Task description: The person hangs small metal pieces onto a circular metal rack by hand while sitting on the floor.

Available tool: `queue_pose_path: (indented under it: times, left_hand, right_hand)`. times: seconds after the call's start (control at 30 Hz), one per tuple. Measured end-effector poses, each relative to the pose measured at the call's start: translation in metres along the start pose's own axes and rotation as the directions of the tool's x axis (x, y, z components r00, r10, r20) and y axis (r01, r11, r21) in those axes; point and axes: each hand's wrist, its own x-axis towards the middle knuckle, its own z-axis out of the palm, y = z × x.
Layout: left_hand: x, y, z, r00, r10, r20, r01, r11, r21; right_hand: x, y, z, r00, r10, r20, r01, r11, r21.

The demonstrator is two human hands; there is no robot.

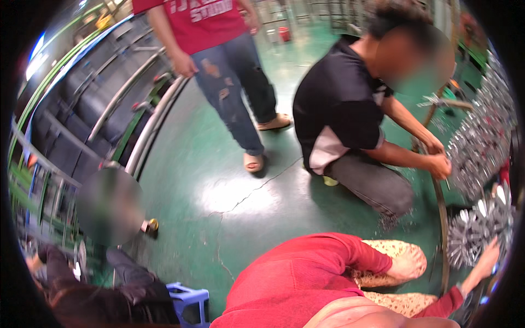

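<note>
My left hand (407, 263) rests on my knee in pale patterned trousers (396, 249); its fingers are too blurred to make out. At the lower right, my right hand (484, 258) reaches from a red sleeve to a cluster of shiny silver metal pieces (465, 235). Its fingertips come together against the cluster's lower edge, and whatever they pinch is too small to tell. Just beyond hangs a larger, taller mass of silver pieces (481, 147). A crouching co-worker in a black shirt (344, 104) has both hands (437, 161) at that mass.
A standing person in torn jeans (229, 82) is at the back. Another person (104, 290) sits at the lower left near a blue plastic stool (188, 298). Metal frames and pipes (153, 126) line the left. A thin curved pole (442, 229) stands before the silver pieces. The green floor (191, 218) is cracked.
</note>
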Motion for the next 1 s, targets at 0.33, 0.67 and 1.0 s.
queue_pose_path:
  times: [0.33,0.67,1.0]
  left_hand:
    - [0.011,-0.007,0.023,0.996,-0.033,0.078,0.032,0.999,0.013]
    - [-0.013,-0.003,0.02,0.999,-0.006,-0.042,0.009,0.997,0.073]
    - [-0.001,-0.015,-0.045,0.986,-0.115,0.118,0.078,0.956,0.283]
  right_hand:
    - [0.046,0.018,0.053,0.988,0.02,0.15,-0.006,0.996,-0.092]
    - [0.011,-0.006,0.021,0.998,0.002,0.061,0.004,0.994,-0.111]
    - [-0.019,-0.13,-0.046,0.988,0.152,0.004,-0.152,0.988,-0.001]
